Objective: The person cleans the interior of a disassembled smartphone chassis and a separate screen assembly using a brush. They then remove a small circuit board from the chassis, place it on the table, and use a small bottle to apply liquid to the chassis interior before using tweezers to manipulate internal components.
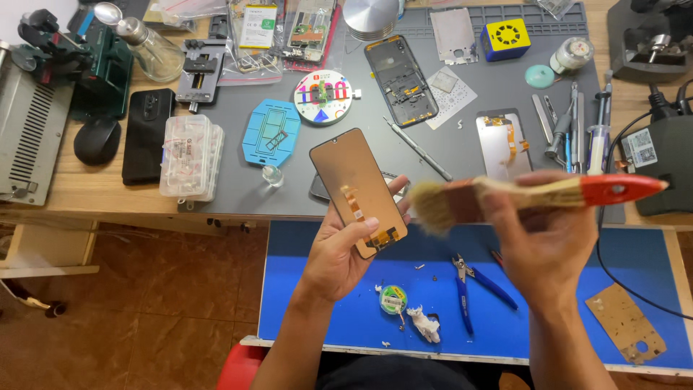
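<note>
My left hand [345, 254] holds a phone display panel [356, 189] upright above the blue mat, its copper-coloured back facing me with an orange flex cable on it. My right hand [540, 238] grips a paint brush [534, 196] with a wooden handle and red end. The pale bristles point left and sit just right of the panel's edge, close to my left fingertips.
A grey work mat [476, 87] carries a phone frame [401, 81], a second display panel [503, 144], tweezers and tools [570, 130], a round tape reel [323, 97]. Blue-handled pliers [473, 285], a solder wick spool [393, 298] and tissue lie on the blue mat [339, 325]. Black phone [148, 135] at left.
</note>
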